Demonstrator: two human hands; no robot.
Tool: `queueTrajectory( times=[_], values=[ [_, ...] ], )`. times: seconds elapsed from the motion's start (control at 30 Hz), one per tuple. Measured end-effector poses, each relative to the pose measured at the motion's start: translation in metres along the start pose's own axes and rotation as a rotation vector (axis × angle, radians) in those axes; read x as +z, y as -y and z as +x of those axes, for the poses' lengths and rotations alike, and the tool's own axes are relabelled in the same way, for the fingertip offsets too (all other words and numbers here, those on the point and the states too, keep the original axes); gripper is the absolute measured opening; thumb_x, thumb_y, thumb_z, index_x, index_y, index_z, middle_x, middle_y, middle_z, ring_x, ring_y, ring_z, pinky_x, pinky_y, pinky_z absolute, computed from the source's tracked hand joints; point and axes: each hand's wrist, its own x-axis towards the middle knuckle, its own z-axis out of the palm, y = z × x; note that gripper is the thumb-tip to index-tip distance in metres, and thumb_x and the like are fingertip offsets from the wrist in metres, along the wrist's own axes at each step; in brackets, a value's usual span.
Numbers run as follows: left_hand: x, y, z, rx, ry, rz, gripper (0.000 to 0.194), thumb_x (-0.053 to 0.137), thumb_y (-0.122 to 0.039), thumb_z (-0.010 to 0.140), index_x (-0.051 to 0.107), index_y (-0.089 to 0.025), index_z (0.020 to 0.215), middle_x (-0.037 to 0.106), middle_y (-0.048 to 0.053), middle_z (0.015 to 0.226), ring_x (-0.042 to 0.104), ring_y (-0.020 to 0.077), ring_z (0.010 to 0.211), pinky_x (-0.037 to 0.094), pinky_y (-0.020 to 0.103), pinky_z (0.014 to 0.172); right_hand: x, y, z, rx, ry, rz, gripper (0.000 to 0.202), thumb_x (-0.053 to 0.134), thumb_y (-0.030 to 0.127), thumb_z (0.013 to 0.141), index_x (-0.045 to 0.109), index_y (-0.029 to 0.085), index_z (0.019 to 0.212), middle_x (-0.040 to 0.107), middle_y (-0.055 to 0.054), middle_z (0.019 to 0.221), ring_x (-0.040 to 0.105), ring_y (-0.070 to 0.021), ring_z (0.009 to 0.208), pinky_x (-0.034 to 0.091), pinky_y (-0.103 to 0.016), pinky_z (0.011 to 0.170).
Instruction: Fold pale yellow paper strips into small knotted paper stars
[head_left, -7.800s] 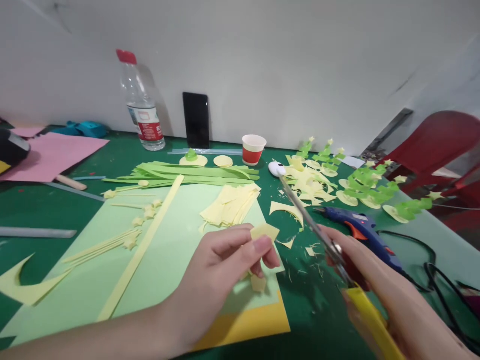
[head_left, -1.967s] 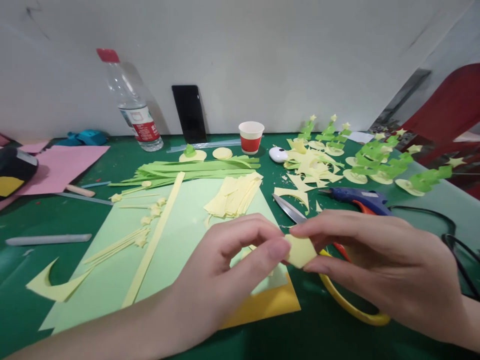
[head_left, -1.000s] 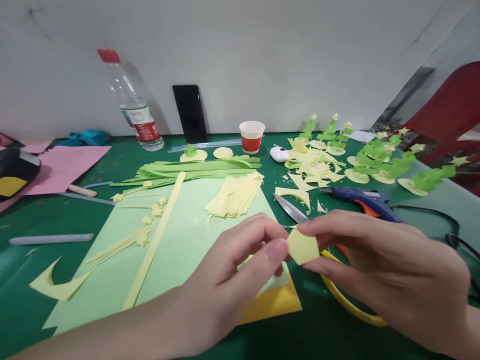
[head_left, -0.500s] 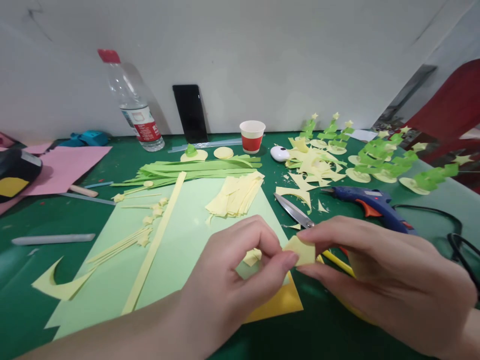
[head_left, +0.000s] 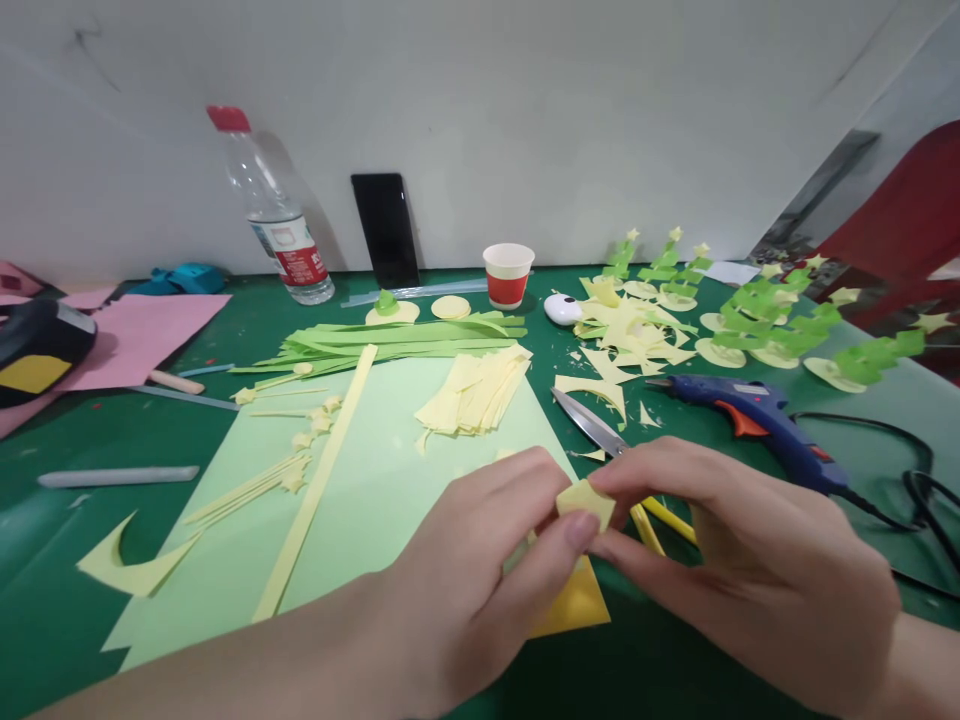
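Observation:
A small folded piece of pale yellow paper [head_left: 586, 503] is pinched between both hands. My left hand [head_left: 487, 570] grips it from the left, thumb across its lower front. From the right, my right hand [head_left: 750, 560] pinches its edge with thumb and forefinger. Behind the hands, a fan of yellow paper pieces [head_left: 476, 390] lies on a light green sheet [head_left: 382, 450], beside a long yellow strip [head_left: 322, 470]. Scissors [head_left: 589, 422] with yellow handles lie partly hidden behind my right hand.
A blue glue gun [head_left: 750, 405] with its cable lies right, before green spiral ornaments with stars [head_left: 795, 310]. Yellow scraps [head_left: 630, 330], a paper cup [head_left: 508, 275], a phone [head_left: 386, 230] and a bottle [head_left: 281, 220] stand or lie behind. A tape measure [head_left: 45, 355] is left.
The yellow piece has turned and looks more compact between the fingers. My right hand has moved left, closer to my left hand. The view has shifted slightly.

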Motion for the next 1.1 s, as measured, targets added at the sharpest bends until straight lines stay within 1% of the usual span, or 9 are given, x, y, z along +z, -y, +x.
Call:
queueTrajectory(
  times=[0.17,0.27,0.47,0.7,0.8,0.83,0.87,0.97,1.1],
  values=[
    [-0.005,0.002,-0.001,0.169,0.054,0.104,0.028,0.027,-0.018,0.094,0.044,-0.018,0.071,0.051,-0.001,0.069,0.049,0.0122,0.066,0.037,0.022,0.061,-0.002,-0.002,0.005,0.111,0.164,0.201,0.016,0.055,0.016,0.082,0.048,0.023,0.094,0.062,0.005,0.07,0.058,-0.0065,0.057,0.049,-0.011,0.053],
    [-0.007,0.0,0.0,0.247,0.103,0.185,0.03,0.026,-0.017,0.093,0.037,-0.019,0.065,0.047,-0.002,0.061,0.045,0.0119,0.059,0.036,0.023,0.057,-0.008,-0.005,0.011,0.167,0.326,0.186,0.011,0.051,0.014,0.083,0.05,0.023,0.078,0.058,0.007,0.063,0.054,-0.0052,0.053,0.045,-0.009,0.048],
    [-0.01,-0.007,-0.003,0.221,0.19,0.337,0.033,0.032,-0.013,0.09,0.049,-0.014,0.062,0.053,0.001,0.062,0.045,0.0121,0.057,0.036,0.024,0.055,-0.015,-0.003,0.015,-0.03,0.58,-0.012,0.023,0.039,0.009,0.08,0.044,0.019,0.059,0.051,0.003,0.054,0.043,-0.0078,0.047,0.037,-0.015,0.045],
    [-0.012,-0.006,-0.009,0.247,0.198,0.428,0.033,0.034,-0.015,0.091,0.057,-0.012,0.066,0.056,0.002,0.061,0.046,0.0122,0.055,0.037,0.023,0.054,-0.001,0.001,0.007,0.168,0.671,0.133,0.027,0.035,0.016,0.083,0.034,0.019,0.056,0.041,0.004,0.051,0.035,-0.0076,0.047,0.033,-0.017,0.047],
    [-0.033,0.005,-0.005,-0.004,0.263,0.406,0.038,0.043,-0.03,0.091,0.055,-0.017,0.057,0.056,-0.003,0.055,0.051,0.0107,0.056,0.041,0.019,0.057,0.007,-0.002,0.007,0.342,0.692,0.245,0.023,0.04,0.017,0.08,0.039,0.018,0.056,0.044,0.003,0.053,0.039,-0.0083,0.05,0.034,-0.018,0.049],
    [-0.045,0.011,-0.003,-0.217,0.183,0.461,0.041,0.046,-0.036,0.088,0.052,-0.018,0.052,0.057,-0.004,0.055,0.054,0.0102,0.057,0.042,0.017,0.057,0.01,-0.004,0.007,0.395,0.691,0.266,0.023,0.041,0.018,0.079,0.04,0.018,0.056,0.044,0.003,0.052,0.039,-0.0084,0.049,0.033,-0.018,0.048],
    [-0.059,0.018,0.001,-0.324,0.081,0.526,0.041,0.043,-0.035,0.089,0.053,-0.018,0.054,0.06,-0.003,0.06,0.057,0.0117,0.061,0.044,0.019,0.061,0.013,-0.007,0.007,0.443,0.687,0.276,0.022,0.042,0.018,0.079,0.042,0.018,0.056,0.044,0.003,0.052,0.039,-0.0083,0.048,0.033,-0.018,0.047],
    [-0.101,0.043,0.01,-0.543,-0.157,0.698,0.031,0.039,-0.032,0.091,0.059,-0.016,0.073,0.065,0.005,0.086,0.06,0.0212,0.081,0.046,0.03,0.07,0.021,-0.018,0.005,0.544,0.671,0.26,0.027,0.038,0.025,0.085,0.05,0.017,0.062,0.047,0.003,0.05,0.039,-0.0079,0.042,0.033,-0.019,0.043],
    [-0.129,0.073,0.018,-0.808,-0.181,0.821,0.023,0.051,-0.033,0.088,0.059,-0.016,0.101,0.061,0.006,0.104,0.06,0.021,0.089,0.051,0.036,0.076,0.025,-0.029,0.002,0.626,0.672,0.193,0.036,0.033,0.033,0.09,0.05,0.017,0.063,0.052,0.001,0.052,0.04,-0.0079,0.037,0.033,-0.022,0.041]
  ],
)
